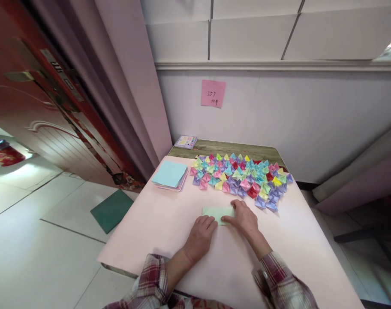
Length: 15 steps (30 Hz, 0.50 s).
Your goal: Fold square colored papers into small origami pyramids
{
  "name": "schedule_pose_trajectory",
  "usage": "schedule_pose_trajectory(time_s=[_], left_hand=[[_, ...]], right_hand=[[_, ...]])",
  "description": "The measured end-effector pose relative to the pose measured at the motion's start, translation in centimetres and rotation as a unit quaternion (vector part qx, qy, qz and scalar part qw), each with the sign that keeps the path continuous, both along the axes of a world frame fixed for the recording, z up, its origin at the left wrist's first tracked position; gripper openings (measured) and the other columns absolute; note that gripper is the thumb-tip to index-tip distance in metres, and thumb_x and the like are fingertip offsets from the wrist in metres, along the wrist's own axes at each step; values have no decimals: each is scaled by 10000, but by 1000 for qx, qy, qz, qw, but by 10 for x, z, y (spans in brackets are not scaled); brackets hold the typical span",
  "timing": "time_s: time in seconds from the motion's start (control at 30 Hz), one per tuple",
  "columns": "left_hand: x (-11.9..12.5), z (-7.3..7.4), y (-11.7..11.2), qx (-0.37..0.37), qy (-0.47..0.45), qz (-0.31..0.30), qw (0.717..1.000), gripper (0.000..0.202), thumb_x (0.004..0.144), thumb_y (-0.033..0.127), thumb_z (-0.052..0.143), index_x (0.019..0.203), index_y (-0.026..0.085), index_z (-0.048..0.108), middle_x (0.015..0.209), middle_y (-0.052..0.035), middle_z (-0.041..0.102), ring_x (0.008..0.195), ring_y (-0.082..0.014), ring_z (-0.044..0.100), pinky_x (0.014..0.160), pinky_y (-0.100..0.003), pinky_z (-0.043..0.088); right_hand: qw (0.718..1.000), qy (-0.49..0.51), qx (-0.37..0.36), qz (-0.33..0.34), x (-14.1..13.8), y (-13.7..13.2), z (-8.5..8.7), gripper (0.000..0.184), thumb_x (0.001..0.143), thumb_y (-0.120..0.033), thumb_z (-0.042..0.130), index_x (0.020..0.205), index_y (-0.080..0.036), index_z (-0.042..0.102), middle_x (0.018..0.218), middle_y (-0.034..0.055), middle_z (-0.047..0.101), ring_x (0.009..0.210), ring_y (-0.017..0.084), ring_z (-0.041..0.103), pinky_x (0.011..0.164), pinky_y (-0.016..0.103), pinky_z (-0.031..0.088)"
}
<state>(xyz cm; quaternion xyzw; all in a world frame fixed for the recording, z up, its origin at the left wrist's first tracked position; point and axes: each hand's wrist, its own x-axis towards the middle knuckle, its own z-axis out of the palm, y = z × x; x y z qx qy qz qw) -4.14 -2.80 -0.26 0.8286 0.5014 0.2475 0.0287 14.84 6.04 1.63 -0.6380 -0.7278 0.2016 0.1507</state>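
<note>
A pale green sheet of paper [216, 212], folded into a narrow strip, lies on the pink table cover [157, 227]. My left hand [200, 237] rests with curled fingers on the strip's near left edge. My right hand [243, 217] presses its fingers down on the strip's right end. Beyond the strip spreads a large cluster of several small folded paper pieces [240, 177] in pink, blue, green, yellow, purple and red.
A stack of square paper sheets [169, 175], light blue on top, sits at the table's left. A small colourful pad [185, 141] lies at the far edge by the wall. A pink note [212, 93] hangs on the wall. A green sheet [112, 210] lies on the floor.
</note>
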Motion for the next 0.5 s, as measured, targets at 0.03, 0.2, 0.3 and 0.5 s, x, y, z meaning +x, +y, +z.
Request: schedule_pose_trajectory(time_s=[0.03, 0.2, 0.3, 0.5], left_hand=[[-1, 0, 0, 0, -2, -1, 1000, 359, 835, 21, 416, 1117, 173, 579, 1101, -109, 612, 1034, -244, 541, 908, -432, 446], [-4, 1, -2, -1, -26, -10, 1000, 347, 827, 32, 434, 1103, 181, 584, 1128, -97, 615, 1041, -241, 536, 930, -436, 443], [-5, 1, -3, 2, -42, -9, 999, 342, 828, 30, 432, 1095, 176, 590, 1127, -95, 622, 1053, -234, 532, 947, -430, 442], [-5, 3, -2, -2, -52, -13, 999, 319, 839, 39, 438, 1081, 169, 599, 1114, -99, 626, 1048, -233, 534, 937, -427, 451]], right_hand=[[1000, -15, -20, 2, -2, 5, 3, 597, 586, -572, 752, 1053, -230, 605, 962, 76, 663, 863, 267, 638, 628, 310, 402], [996, 10, -92, 14, -2, 17, 7, 383, 602, -552, 744, 800, -234, 666, 712, 20, 667, 676, 208, 626, 548, 259, 335], [993, 53, -104, 19, 2, 14, 6, 252, 657, -481, 703, 699, -235, 670, 589, -18, 607, 570, 165, 575, 506, 245, 301], [971, 221, -90, -2, -6, 5, 7, 268, 624, -418, 720, 783, -211, 658, 715, -3, 642, 634, 163, 597, 534, 240, 397]])
